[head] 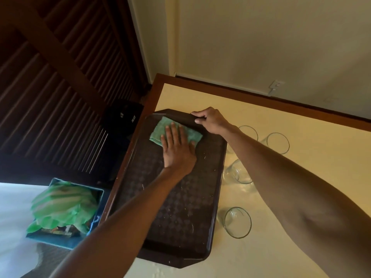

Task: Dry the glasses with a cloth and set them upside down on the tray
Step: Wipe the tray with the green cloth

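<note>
A dark brown patterned tray [180, 207] lies on the left side of a cream table [251, 257]. A folded green cloth [158, 131] rests on the tray's far end. My left hand [176, 149] lies flat on the cloth, palm down, fingers spread. My right hand [210, 120] grips the tray's far rim. Several clear glasses stand upright on the table right of the tray: one near me [237, 222], one against the tray's right edge [239, 173], two farther back [278, 143], partly hidden by my right forearm. No glass is on the tray.
The table has a brown wooden border [261, 99] and stands against a pale wall with a socket [276, 86]. Left of the table, on the floor, are a blue bin lined with a green bag [66, 207] and a dark bag [122, 117].
</note>
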The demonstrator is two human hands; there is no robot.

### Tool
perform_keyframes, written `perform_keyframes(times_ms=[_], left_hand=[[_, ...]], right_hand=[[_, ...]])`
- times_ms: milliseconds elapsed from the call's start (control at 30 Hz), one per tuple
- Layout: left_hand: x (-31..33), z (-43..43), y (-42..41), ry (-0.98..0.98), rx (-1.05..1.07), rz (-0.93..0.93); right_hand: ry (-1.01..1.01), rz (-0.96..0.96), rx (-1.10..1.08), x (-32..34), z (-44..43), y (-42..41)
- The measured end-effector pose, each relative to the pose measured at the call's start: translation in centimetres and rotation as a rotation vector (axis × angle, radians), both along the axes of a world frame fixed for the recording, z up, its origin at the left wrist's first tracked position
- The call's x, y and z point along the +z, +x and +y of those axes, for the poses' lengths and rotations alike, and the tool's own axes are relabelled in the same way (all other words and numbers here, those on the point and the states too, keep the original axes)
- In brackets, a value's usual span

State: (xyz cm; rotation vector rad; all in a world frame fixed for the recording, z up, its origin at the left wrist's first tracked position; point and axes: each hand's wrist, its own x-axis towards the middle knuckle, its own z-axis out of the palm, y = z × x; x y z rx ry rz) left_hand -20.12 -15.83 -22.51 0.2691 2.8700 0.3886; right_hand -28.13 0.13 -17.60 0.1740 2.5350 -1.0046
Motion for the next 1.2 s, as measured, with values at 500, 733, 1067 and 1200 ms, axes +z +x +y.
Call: perform_keyframes(times_ms=[500,733,1067,1200], left_hand=[[0.5,3.7,2.4,0.171,-0.309,-0.012],[-0.4,3.9,1.9,0.265,-0.492,0.011],[1.9,3.5,0.0,0.421,-0.521,-0.214],[1.1,4.1,0.8,0.383,-0.483,0.001]], right_hand=[[0.142,-0.235,0.140,1.3,3.3,-3.1],[0.110,-0.208,0.145,1.2,3.5,-2.4],[0.044,-0.202,0.055,1.4,4.1,-2.1],[0.000,-0.186,-0.019,0.8,4.5,-2.0]])
